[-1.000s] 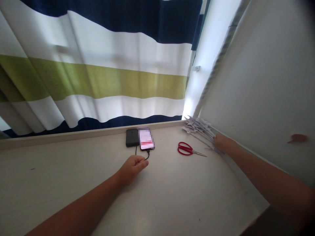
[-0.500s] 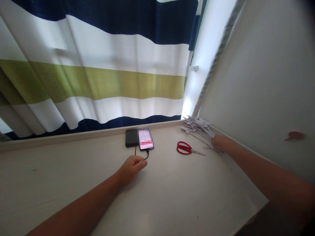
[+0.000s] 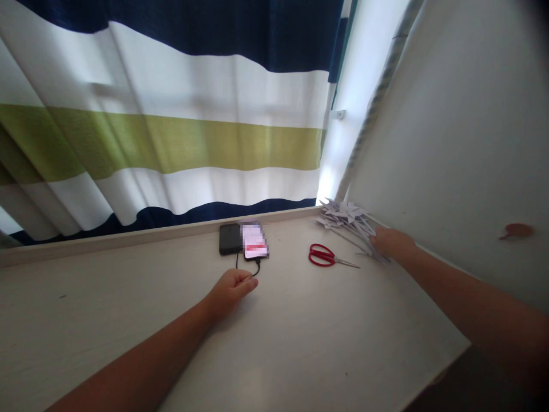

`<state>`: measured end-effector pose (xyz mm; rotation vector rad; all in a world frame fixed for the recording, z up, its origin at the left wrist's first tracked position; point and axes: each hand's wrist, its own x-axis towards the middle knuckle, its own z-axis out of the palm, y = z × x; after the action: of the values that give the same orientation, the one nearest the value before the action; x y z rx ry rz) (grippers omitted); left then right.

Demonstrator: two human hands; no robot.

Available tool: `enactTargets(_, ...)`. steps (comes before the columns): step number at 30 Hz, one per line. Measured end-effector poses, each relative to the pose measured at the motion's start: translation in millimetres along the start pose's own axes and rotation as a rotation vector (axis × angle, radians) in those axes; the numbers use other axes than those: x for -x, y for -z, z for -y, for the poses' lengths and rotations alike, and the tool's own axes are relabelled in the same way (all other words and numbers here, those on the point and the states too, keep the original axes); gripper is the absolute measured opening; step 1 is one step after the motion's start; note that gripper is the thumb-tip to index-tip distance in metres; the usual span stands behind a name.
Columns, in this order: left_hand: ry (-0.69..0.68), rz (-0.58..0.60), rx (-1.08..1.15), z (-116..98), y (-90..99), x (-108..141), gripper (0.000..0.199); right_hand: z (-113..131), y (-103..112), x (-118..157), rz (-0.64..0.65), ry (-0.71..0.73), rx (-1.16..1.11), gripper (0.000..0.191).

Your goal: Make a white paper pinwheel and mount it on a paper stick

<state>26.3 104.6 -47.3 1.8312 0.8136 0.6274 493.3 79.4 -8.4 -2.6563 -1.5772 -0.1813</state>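
Observation:
My left hand (image 3: 233, 289) is closed on a black cable (image 3: 258, 268) just below a phone (image 3: 254, 240) with a lit, blurred screen. The cable runs to the phone's lower edge, and another stretch of it reaches the black power bank (image 3: 230, 238) lying against the phone's left side. On the right, my right hand (image 3: 391, 243) is at the stems of a bunch of white paper pinwheel-like shapes (image 3: 345, 214); its fingertips are small and partly hidden there. Red-handled scissors (image 3: 322, 256) lie between the hands, blades pointing right.
A white tabletop (image 3: 274, 343) has a raised rim along the back. Behind it hangs a striped curtain (image 3: 193, 143) in navy, white and green. The wall (image 3: 450, 143) on the right carries a reddish mark (image 3: 518, 230).
My right hand has shifted slightly to the right and up along the stems. The paper shapes have turned a little. My left hand stays on the cable.

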Motion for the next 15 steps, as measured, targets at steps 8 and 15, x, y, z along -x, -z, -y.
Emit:
enactTargets(8,0.007,-0.007,-0.002,-2,-0.3,0,0.042,65,9,41,0.164,0.532,-0.063,0.039)
enactTargets(15,0.026,-0.005,-0.013,-4,-0.6,1,0.043,101,2,44,0.156,0.530,-0.012,0.028)
